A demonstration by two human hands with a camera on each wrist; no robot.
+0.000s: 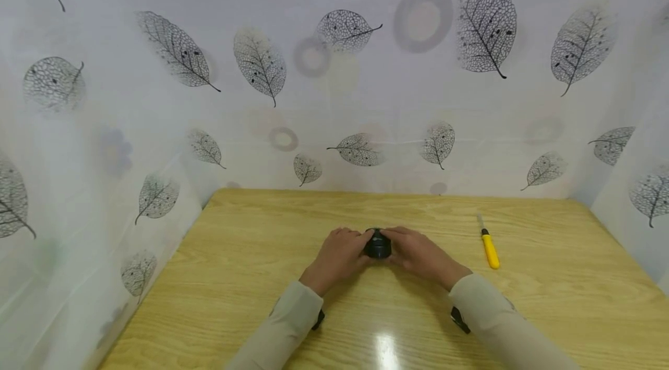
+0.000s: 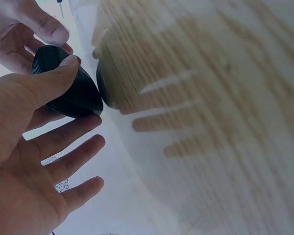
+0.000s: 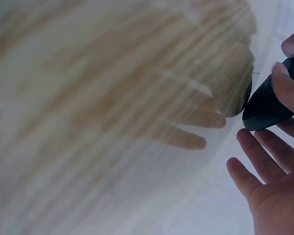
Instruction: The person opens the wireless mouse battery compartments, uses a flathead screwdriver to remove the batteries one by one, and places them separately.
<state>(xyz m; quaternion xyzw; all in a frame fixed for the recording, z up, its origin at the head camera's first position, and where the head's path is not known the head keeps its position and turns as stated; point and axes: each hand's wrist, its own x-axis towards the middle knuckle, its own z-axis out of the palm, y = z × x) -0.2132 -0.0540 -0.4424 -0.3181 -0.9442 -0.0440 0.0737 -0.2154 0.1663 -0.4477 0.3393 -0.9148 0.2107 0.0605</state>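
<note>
A small black round object [image 1: 378, 247] with fine ridges on its side is held between both hands at the middle of the table. Its exact kind cannot be told. My left hand [image 1: 341, 255] grips it from the left, the thumb on top and the other fingers spread along the far side and below. From the other side my right hand [image 1: 420, 254] grips it too, thumb also on top. In the left wrist view, the black object [image 2: 73, 93] looks tilted, one edge at the tabletop. The right wrist view shows the right hand's [image 3: 281, 188] lower fingers spread out.
A screwdriver [image 1: 490, 251] with a yellow handle lies to the right of the hands, its tip pointing away. The glossy wooden table [image 1: 251, 225] reflects the hands. A pale leaf-patterned sheet [image 1: 366, 97] stands behind the table and along its left and right sides.
</note>
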